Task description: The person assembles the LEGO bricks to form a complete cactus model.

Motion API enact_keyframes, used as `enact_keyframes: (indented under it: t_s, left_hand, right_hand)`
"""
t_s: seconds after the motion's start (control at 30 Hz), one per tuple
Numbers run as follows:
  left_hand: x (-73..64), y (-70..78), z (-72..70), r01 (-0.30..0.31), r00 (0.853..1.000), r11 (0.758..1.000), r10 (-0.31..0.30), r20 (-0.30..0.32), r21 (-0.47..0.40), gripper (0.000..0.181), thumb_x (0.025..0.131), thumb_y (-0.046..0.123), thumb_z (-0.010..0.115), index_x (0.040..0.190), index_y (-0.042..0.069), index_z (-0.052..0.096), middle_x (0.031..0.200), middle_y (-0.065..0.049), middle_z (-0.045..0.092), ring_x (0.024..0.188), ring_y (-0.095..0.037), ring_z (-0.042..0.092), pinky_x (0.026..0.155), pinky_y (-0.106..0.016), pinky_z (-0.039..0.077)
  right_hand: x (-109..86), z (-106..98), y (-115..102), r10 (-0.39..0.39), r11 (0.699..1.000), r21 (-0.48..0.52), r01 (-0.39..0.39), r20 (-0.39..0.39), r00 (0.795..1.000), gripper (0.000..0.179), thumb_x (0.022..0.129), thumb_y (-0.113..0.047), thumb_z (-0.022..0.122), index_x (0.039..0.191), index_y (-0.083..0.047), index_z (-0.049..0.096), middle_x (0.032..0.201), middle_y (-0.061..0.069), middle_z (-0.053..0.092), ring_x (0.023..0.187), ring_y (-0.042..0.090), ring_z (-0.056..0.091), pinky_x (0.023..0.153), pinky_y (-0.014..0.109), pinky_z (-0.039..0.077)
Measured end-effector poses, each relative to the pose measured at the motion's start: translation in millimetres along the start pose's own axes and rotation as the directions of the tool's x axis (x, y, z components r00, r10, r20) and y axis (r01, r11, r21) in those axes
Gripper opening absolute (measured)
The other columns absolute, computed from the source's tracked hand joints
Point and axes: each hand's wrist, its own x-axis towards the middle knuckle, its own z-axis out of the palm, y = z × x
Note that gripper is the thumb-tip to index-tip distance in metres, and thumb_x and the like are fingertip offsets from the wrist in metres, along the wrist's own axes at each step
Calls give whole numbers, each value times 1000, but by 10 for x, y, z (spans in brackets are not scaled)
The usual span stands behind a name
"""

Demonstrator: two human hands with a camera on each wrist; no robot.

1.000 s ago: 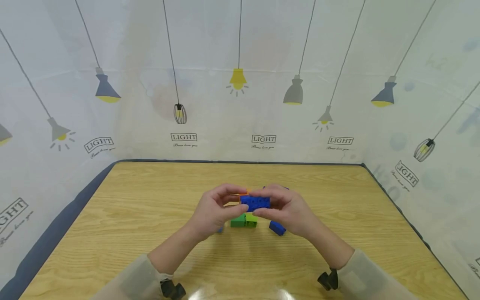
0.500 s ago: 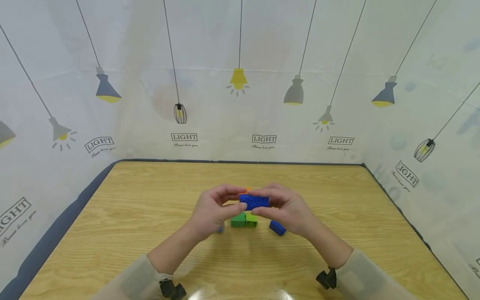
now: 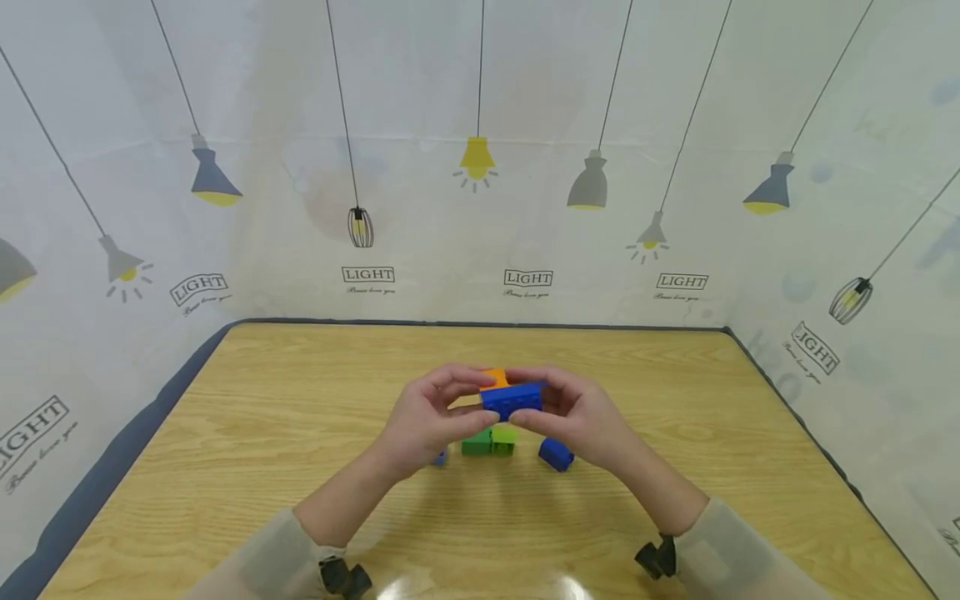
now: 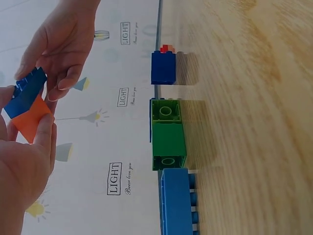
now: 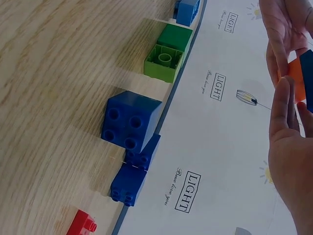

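Both hands are raised over the table around a blue building brick [image 3: 517,398] and an orange building brick [image 3: 493,379], which sit against each other. My left hand [image 3: 420,410] has its thumb on the blue brick's near side and fingers on the orange one [image 4: 34,120]. From the other end, my right hand [image 3: 581,410] pinches the blue brick, thumb in front and fingers behind. Studs show on the blue brick [image 4: 24,95] in the left wrist view. Below the hands stand a dark green brick [image 3: 476,443] and a light green brick [image 3: 503,440], side by side.
A loose blue brick [image 3: 556,454] lies under my right hand. Beside my left hand a lighter blue brick [image 3: 439,457] is partly hidden. Farther blue bricks [image 5: 128,184] and a red brick [image 5: 81,223] show in the right wrist view. A printed cloth wall [image 3: 435,300] borders the wooden table [image 3: 262,433].
The blue brick has been tilted in the fingers, its right end now higher, and more of the orange brick shows. My right thumb has moved onto its near side. The bricks on the table stay put.
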Motion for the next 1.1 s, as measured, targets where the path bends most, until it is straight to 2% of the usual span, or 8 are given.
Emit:
enact_keyframes:
  t_s: [0.13,0.3,0.5,0.67,0.8,1.1]
  left_hand:
    - [-1,22,-4,26,1000,999,-26,-17,26,43,97,-1,80,135,-10,64,138,-9,70,127,-24,72,102,-36,66]
    - [-5,54,-4,101,994,992,-97,-51,72,40,98,3,80,136,-3,70,135,-12,77,126,-30,73,94,-33,68]
    - [-19,69,10,132,990,985,-124,-74,109,39,97,5,82,135,0,73,134,-15,77,124,-31,75,92,-32,68]
    - [-23,41,-7,183,980,976,-173,-95,114,36,100,12,81,134,5,74,141,-13,71,129,-28,73,96,-32,68]
    - [-16,39,-16,185,980,976,-174,-100,114,33,101,15,81,132,7,75,141,-11,70,129,-26,72,97,-32,67]
    - [-32,45,-28,174,984,965,-162,-79,198,33,101,16,81,132,7,76,142,-13,71,126,-27,73,94,-31,67]
  right_hand:
    - [11,7,-25,19,1000,18,-20,12,1000,53,103,-13,79,151,-2,61,140,23,69,111,15,77,93,30,68]
    - [32,33,-54,35,999,4,-35,11,999,52,100,-13,82,148,-4,63,140,22,69,109,17,76,91,28,68]
    - [41,51,-46,41,999,-29,-41,11,999,48,99,-13,83,143,-5,66,137,18,70,106,19,75,86,26,67]
    - [30,23,18,66,998,-15,-65,37,997,46,104,-17,77,147,-6,65,139,18,69,111,19,74,90,27,67]
    - [17,3,47,64,998,-5,-64,40,997,42,107,-17,73,148,-7,65,139,18,68,112,18,74,93,28,66]
    - [-16,3,63,76,997,-4,-76,52,996,44,107,-16,73,150,-5,64,139,20,68,113,17,76,95,30,67]
